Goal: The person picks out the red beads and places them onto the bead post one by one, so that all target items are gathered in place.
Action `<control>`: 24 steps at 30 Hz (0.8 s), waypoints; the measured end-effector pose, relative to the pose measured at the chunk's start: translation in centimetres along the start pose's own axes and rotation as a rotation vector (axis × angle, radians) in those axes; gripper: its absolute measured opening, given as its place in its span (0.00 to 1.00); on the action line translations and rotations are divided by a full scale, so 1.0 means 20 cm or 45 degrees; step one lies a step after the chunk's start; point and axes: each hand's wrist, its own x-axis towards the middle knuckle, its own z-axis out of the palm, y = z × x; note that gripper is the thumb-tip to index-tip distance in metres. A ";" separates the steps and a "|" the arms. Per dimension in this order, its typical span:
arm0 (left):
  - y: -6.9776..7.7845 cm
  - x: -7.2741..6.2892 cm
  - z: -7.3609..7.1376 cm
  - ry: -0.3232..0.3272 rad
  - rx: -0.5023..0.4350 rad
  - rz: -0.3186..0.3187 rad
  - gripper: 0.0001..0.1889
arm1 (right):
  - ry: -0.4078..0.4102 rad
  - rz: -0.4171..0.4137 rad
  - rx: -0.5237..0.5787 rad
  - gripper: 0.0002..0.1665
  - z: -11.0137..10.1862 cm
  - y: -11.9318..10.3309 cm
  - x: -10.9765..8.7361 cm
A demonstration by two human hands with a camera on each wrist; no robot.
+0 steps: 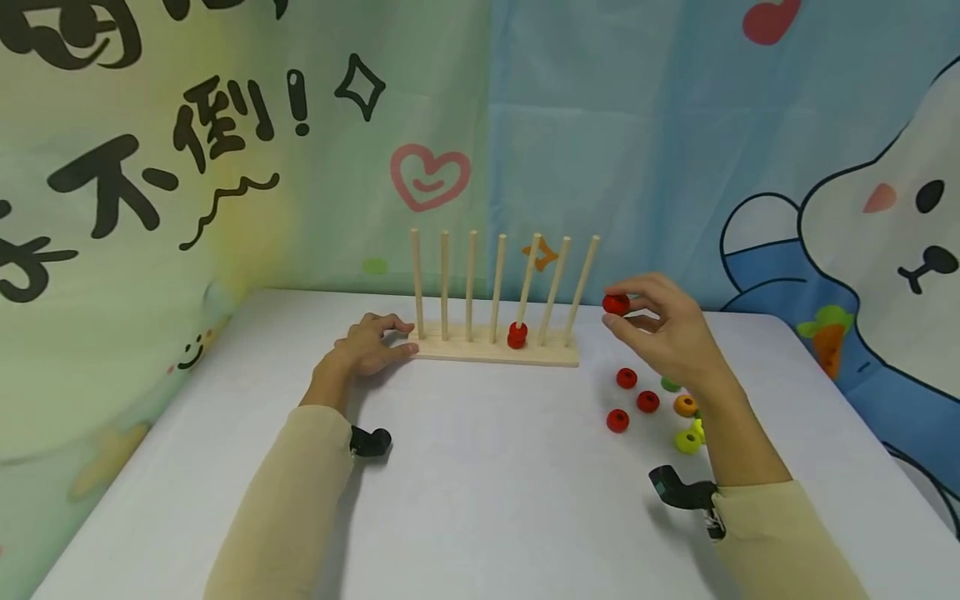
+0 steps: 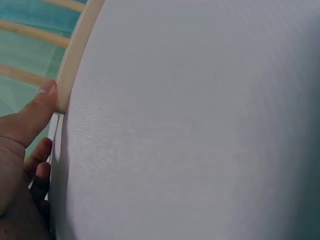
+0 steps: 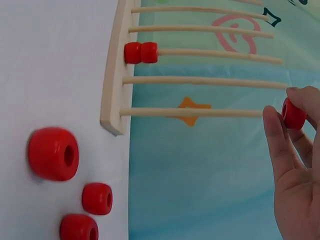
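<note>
A wooden peg rack (image 1: 495,352) with several upright pegs stands toward the back of the table. Two red beads (image 1: 517,336) are stacked on one of its pegs, the third from the right. My left hand (image 1: 367,343) holds the left end of the base, thumb in front and fingers at the back; in the left wrist view the thumb (image 2: 40,107) lies against the base end. Between thumb and fingertips my right hand (image 1: 663,329) pinches a red bead (image 1: 616,304), raised to the right of the rack. The right wrist view shows this bead (image 3: 294,114) near the tip of the end peg.
Loose red beads (image 1: 648,402) lie on the white table (image 1: 480,483) below my right hand. Beside them are an orange bead (image 1: 685,406), yellow beads (image 1: 687,442) and a green bead (image 1: 671,384), partly hidden by the right arm. A printed curtain (image 1: 585,125) hangs behind the table.
</note>
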 end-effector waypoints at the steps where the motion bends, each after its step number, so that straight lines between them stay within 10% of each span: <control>1: 0.00 0.00 0.00 0.000 -0.003 -0.004 0.26 | -0.004 0.001 0.017 0.19 0.00 0.00 0.01; 24: 0.01 0.00 -0.01 -0.018 -0.012 0.007 0.27 | -0.009 -0.091 0.051 0.18 0.10 -0.10 0.15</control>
